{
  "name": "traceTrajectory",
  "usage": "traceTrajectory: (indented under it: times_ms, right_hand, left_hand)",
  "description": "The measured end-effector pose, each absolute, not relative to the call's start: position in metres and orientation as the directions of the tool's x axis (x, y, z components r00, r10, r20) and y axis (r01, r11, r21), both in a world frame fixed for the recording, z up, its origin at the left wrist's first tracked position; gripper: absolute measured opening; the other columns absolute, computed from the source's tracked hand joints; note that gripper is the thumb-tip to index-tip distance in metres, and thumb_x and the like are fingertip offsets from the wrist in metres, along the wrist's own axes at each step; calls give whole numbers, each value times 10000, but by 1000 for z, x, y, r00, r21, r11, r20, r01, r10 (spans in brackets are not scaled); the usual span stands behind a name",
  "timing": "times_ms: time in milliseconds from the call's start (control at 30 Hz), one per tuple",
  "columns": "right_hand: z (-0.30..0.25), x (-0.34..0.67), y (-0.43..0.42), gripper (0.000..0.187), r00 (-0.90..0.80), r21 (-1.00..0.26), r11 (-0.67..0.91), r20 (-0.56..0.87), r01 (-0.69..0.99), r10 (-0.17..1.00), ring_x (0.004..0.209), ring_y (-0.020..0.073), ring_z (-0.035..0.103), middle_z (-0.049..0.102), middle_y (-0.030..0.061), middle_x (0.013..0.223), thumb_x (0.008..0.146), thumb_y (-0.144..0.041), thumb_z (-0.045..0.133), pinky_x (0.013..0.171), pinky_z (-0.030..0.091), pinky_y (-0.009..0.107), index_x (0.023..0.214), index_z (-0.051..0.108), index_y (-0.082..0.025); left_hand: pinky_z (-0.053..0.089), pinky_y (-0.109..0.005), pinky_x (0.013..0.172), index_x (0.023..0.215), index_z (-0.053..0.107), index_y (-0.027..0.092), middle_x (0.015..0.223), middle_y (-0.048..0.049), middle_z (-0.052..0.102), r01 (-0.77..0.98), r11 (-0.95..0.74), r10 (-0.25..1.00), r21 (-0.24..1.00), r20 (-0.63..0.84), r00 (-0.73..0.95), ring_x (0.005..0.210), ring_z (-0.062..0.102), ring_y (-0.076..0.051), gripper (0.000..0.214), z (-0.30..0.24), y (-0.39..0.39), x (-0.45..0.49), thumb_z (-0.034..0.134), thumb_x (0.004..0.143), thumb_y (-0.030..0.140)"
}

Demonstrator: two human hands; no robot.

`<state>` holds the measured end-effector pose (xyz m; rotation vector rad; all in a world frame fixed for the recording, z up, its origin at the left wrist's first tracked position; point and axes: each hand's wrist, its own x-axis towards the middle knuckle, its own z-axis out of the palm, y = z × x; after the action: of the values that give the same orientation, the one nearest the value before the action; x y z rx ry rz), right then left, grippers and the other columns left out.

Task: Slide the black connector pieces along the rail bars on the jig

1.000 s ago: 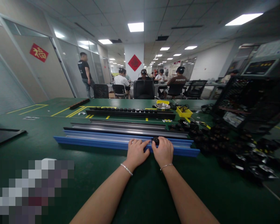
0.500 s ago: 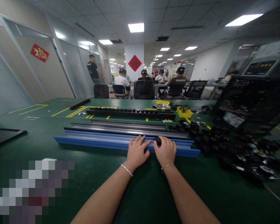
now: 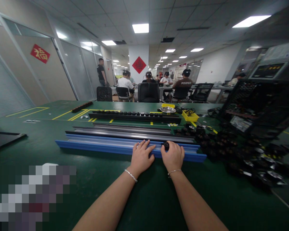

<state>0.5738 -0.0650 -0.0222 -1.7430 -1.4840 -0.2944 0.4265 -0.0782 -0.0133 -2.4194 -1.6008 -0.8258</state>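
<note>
A long blue rail (image 3: 98, 146) lies across the green table (image 3: 139, 205) in front of me. My left hand (image 3: 141, 156) rests flat on the rail, fingers spread. Just to its right, my right hand (image 3: 173, 156) is curled over a small black round part (image 3: 166, 145) that sits on the rail. Behind the blue rail lie grey and black rails (image 3: 125, 132).
A heap of small black parts (image 3: 240, 154) spreads at the right, under a black crate (image 3: 257, 106). A black strip with knobs (image 3: 135, 115), a metal bowl (image 3: 168, 109) and a yellow tray (image 3: 189, 115) sit further back. Several people sit at distant desks.
My right hand has slid the black part a little to the right along the rail. My left fingers have spread flat. A person at the back walked right.
</note>
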Motion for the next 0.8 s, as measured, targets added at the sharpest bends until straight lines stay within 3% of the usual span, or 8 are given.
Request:
traceTrajectory:
  times_ms: [500,800]
  right_hand:
    - [-22,586,-68,306,325,-415,-42,641,909,695,971,233,529,656,97,1003,765,-313,466,986,202,437,979,621,-159]
    - [-22,602,-66,345,386,-424,-120,626,898,678,870,237,533,657,108,898,755,-312,444,936,247,416,997,620,-141]
  left_hand:
    - [242,-460,1026,1098,591,340,1314,-4,501,879,-436,808,195,514,287,1246,382,-236,334,-12,-80,427,534,772,296]
    - [241,-466,1031,1089,600,335,1316,2,500,876,-430,822,217,495,281,1250,378,-240,320,-8,-81,428,519,782,293]
